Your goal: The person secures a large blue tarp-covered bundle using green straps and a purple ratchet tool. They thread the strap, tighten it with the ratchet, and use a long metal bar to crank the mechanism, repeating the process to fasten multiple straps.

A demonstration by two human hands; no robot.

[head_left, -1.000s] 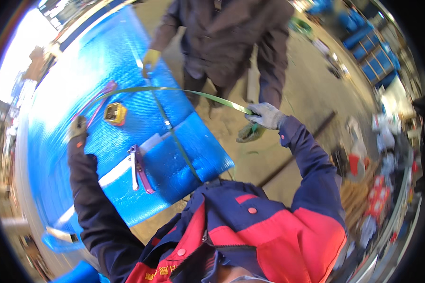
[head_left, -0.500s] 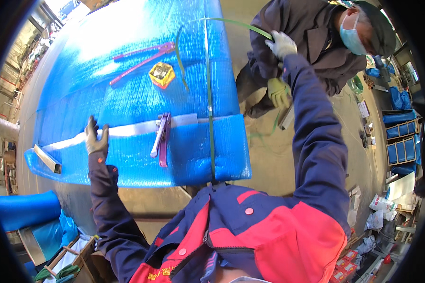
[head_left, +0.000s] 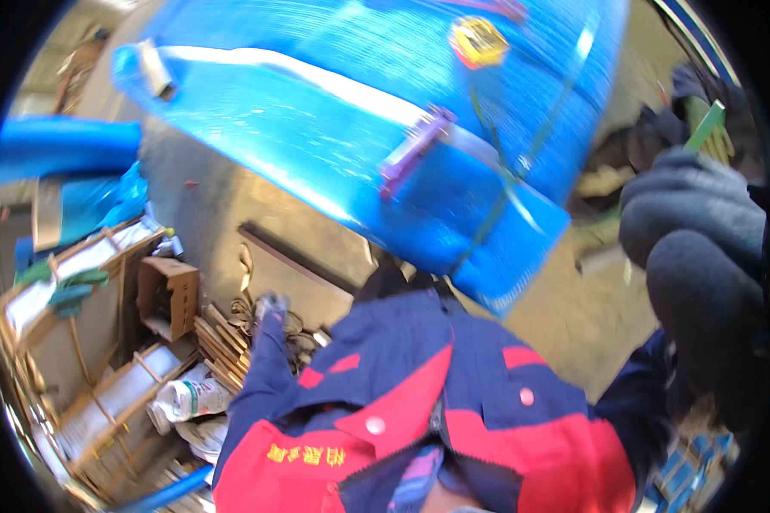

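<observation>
The green strap (head_left: 522,162) runs over the big blue wrapped bundle (head_left: 351,128), from its upper right side down across the lower edge near the person's chest. Its far end rises at the right rim of the picture, where a green strip shows just above the right hand (head_left: 689,222). This hand wears a dark grey glove and comes very close to the camera, so it looks large and blurred. Its fingers are curled together into a fist, and it seems clamped on the strap, though the contact itself is hidden by the glove.

The left hand (head_left: 269,306) is low, near the floor side of the bundle, at the end of a navy sleeve. It is small and blurred, and I cannot tell if its fingers are apart or together; it touches nothing that I can see.

On the bundle lie a purple tool (head_left: 412,147), just beside a white band (head_left: 316,81), and a yellow tape measure (head_left: 477,41) near the top. Wooden crates (head_left: 103,342) and a cardboard box (head_left: 169,295) stand on the floor at the left.
</observation>
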